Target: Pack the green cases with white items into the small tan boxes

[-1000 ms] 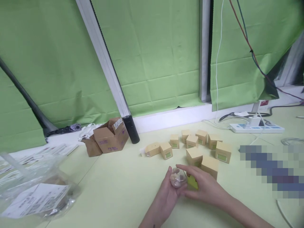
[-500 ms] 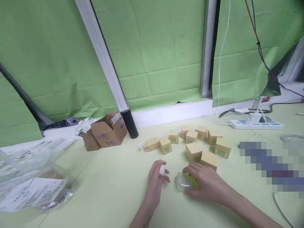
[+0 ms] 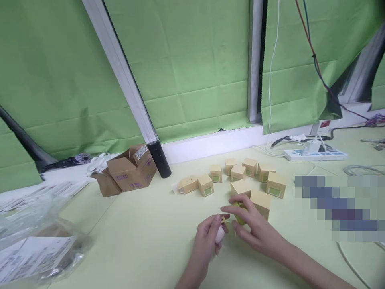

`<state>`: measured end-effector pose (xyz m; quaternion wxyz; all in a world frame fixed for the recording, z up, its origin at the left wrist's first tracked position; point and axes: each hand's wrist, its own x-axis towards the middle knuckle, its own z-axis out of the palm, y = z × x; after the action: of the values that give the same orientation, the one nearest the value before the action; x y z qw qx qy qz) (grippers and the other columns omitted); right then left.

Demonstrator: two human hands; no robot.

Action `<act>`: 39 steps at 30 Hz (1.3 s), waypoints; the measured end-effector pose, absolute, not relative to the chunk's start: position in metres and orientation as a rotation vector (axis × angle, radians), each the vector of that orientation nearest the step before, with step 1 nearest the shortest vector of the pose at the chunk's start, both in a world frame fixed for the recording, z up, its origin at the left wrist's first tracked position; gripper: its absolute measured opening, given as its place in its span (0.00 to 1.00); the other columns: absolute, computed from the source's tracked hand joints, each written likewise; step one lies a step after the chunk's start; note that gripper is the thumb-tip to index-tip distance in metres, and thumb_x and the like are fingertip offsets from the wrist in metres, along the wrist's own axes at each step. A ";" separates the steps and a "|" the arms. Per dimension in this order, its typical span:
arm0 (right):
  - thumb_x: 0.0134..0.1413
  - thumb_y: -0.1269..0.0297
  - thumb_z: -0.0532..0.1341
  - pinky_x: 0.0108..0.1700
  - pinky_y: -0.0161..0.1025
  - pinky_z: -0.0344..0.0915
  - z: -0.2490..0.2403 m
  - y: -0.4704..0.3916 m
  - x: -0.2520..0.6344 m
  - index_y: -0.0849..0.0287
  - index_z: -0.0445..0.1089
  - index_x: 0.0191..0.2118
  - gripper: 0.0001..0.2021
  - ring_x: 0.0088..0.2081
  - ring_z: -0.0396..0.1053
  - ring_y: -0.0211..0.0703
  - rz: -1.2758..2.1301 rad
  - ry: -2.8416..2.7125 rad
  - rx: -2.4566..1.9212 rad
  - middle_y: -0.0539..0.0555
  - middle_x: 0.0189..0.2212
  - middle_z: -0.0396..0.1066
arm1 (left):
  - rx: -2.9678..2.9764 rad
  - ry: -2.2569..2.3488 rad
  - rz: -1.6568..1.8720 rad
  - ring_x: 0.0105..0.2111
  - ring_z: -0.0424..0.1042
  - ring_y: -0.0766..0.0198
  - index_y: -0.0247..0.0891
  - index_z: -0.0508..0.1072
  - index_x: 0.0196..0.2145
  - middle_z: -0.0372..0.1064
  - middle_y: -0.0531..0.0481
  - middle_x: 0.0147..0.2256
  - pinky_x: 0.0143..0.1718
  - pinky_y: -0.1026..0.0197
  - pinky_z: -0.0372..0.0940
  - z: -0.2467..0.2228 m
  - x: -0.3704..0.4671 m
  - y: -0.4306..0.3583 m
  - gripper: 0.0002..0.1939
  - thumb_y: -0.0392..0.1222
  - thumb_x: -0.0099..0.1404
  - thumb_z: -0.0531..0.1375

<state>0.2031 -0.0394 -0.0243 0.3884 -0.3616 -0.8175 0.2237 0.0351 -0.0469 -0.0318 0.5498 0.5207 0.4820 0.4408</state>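
Note:
My left hand (image 3: 207,237) is closed round a smooth, whitish, egg-shaped piece (image 3: 219,235). A small yellow part (image 3: 223,219) shows at its top, between thumb and fingers. Just to the right, my right hand (image 3: 255,222) curls with its index finger reaching toward that yellow part. Within its fingers sits a rounded yellow object (image 3: 240,212), partly covered, so its kind is unclear. Close behind the right hand stand small tan cartons with green windows, among them one carton (image 3: 261,202) partly hidden by the hand.
More small cartons (image 3: 205,185) stand farther back, with an opened one (image 3: 188,184) lying flat. A brown cardboard box (image 3: 132,170) and a black cylinder (image 3: 159,159) are at back left. Plastic bags (image 3: 45,249) lie left; a power strip (image 3: 315,155) with cables is at back right.
My left hand has moved right and turned, bringing the whitish piece beside my right hand. The right hand has risen off the table spot; the clear container by it no longer shows.

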 end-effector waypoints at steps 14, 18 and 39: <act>0.59 0.57 0.53 0.41 0.39 0.61 -0.015 -0.040 0.198 0.54 0.64 0.34 0.08 0.38 0.63 0.43 0.959 -1.787 -0.939 0.51 0.34 0.61 | 1.475 1.139 0.980 0.22 0.60 0.68 0.37 0.66 0.29 0.61 0.53 0.25 0.20 0.67 0.56 -0.029 0.038 -0.050 0.15 0.53 0.59 0.52; 0.54 0.49 0.56 0.32 0.34 0.60 -0.012 -0.049 0.185 0.53 0.63 0.32 0.13 0.33 0.62 0.41 1.360 -1.246 -1.024 0.48 0.29 0.62 | 1.649 1.288 1.037 0.33 0.64 0.63 0.42 0.65 0.43 0.64 0.52 0.36 0.32 0.65 0.60 -0.019 0.049 -0.054 0.26 0.42 0.45 0.67; 0.48 0.55 0.64 0.50 0.48 0.64 -0.001 -0.037 0.205 0.57 0.69 0.42 0.16 0.45 0.71 0.50 1.415 -1.157 -0.815 0.56 0.39 0.75 | 0.709 0.964 1.153 0.16 0.60 0.75 0.34 0.67 0.38 0.66 0.51 0.28 0.09 0.73 0.50 -0.028 0.050 -0.052 0.22 0.57 0.57 0.57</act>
<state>0.2049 -0.0368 -0.0005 0.5399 -0.3430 -0.4865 0.5951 0.0502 -0.0520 -0.0281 0.6742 0.3153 0.4285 0.5123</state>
